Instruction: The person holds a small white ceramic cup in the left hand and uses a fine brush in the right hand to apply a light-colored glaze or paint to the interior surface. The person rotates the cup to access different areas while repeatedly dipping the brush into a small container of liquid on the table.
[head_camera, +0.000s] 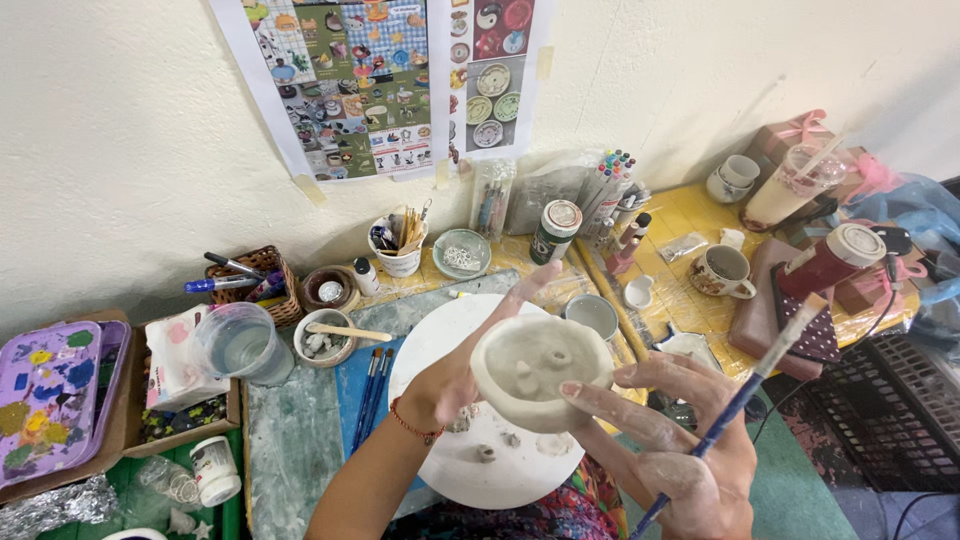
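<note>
clay bowl (541, 372) held up over a white turntable (470, 410)

small clay lumps are seen inside it; left hand (455, 375) is clasped behind it, right hand (680, 440) is clenched on a blue paintbrush (745, 395).

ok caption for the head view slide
Left hand cradles an unfired clay bowl; right hand holds a blue-handled brush.

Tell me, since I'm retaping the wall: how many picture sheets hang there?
2: a wide sheet on the left, a narrower sheet touching its right side; none looks hidden.
</note>
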